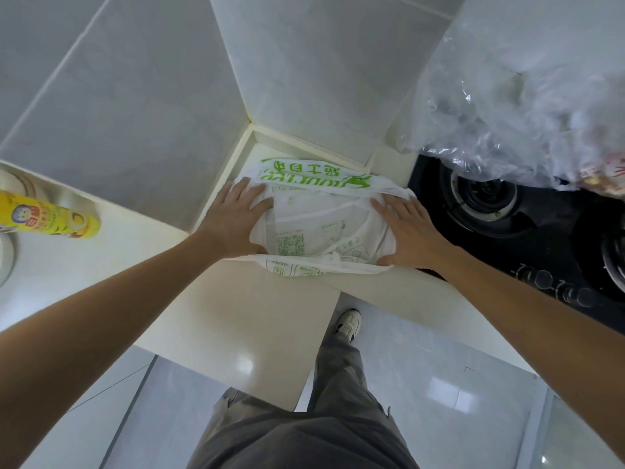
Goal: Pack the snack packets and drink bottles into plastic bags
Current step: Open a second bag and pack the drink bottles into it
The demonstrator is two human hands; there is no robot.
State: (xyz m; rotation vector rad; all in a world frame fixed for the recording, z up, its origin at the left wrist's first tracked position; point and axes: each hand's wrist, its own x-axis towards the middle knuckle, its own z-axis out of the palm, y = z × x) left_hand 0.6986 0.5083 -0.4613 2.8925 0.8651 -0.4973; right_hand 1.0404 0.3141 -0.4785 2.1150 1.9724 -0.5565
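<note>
A white plastic bag [318, 218] with green print lies on the cream counter [257, 319] in the corner by the tiled wall. My left hand [233, 218] lies on the bag's left side with fingers spread, thumb under the near edge. On the bag's right side rests my right hand [406, 231], flat and spread, its thumb at the near edge. A clear crumpled plastic bag [514, 106] hangs at the upper right, with a red-printed packet [605, 177] showing inside it. What the white bag holds is hidden.
A black gas hob [527, 228] with burners and knobs sits right of the white bag. A yellow bottle [47, 214] lies at the far left beside a steel sink [50, 194]. Below the counter are a grey floor, my trousers and a shoe [348, 323].
</note>
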